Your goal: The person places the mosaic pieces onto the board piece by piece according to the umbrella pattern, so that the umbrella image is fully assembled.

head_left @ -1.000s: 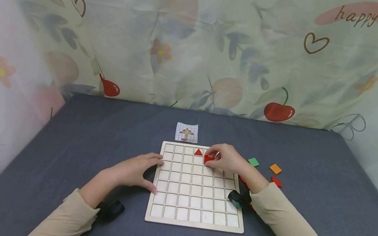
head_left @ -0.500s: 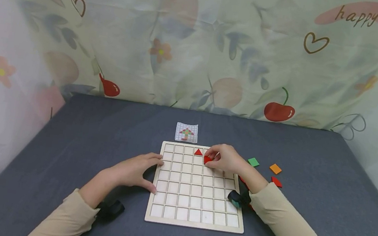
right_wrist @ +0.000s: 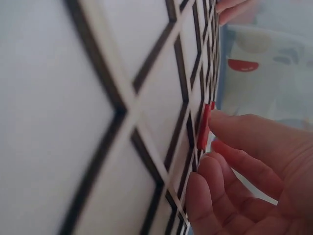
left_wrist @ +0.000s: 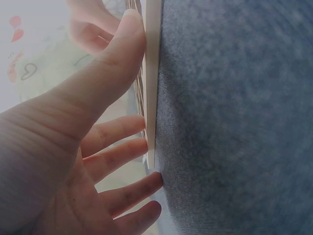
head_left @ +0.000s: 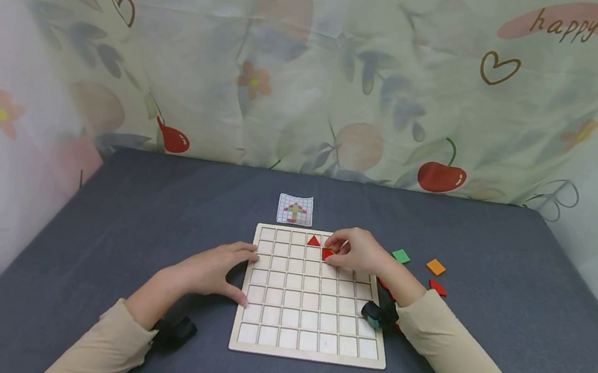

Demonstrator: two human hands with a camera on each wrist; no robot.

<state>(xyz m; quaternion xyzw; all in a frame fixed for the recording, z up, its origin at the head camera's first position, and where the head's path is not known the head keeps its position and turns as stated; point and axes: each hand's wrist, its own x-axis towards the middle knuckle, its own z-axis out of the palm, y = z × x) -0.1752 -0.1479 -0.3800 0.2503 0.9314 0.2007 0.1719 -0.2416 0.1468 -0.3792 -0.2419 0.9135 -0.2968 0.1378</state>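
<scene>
A pale wooden grid board [head_left: 274,315] lies on the dark cloth, with a red triangle tile [head_left: 314,241] in its top row. My right hand [head_left: 357,249] pinches a red tile [head_left: 327,255] between thumb and fingers at a second-row cell, below and right of the triangle. In the right wrist view that red tile [right_wrist: 203,127] touches the grid and is seen edge-on; its full shape is hidden by the fingers. My left hand [head_left: 213,269] rests against the board's left edge, thumb and fingers spread. The left wrist view shows the thumb on the board's rim [left_wrist: 153,73].
Behind the board lies a small pattern card [head_left: 295,210]. To the right are a green tile [head_left: 401,256], an orange tile [head_left: 435,267] and a red tile [head_left: 438,287]. More tiles are partly hidden beneath the right forearm. A patterned curtain [head_left: 315,74] hangs behind the table.
The pinched red tile has shifted slightly toward me and looks flatter against the cell. My right hand has barely moved, and the left hand stays where it was.
</scene>
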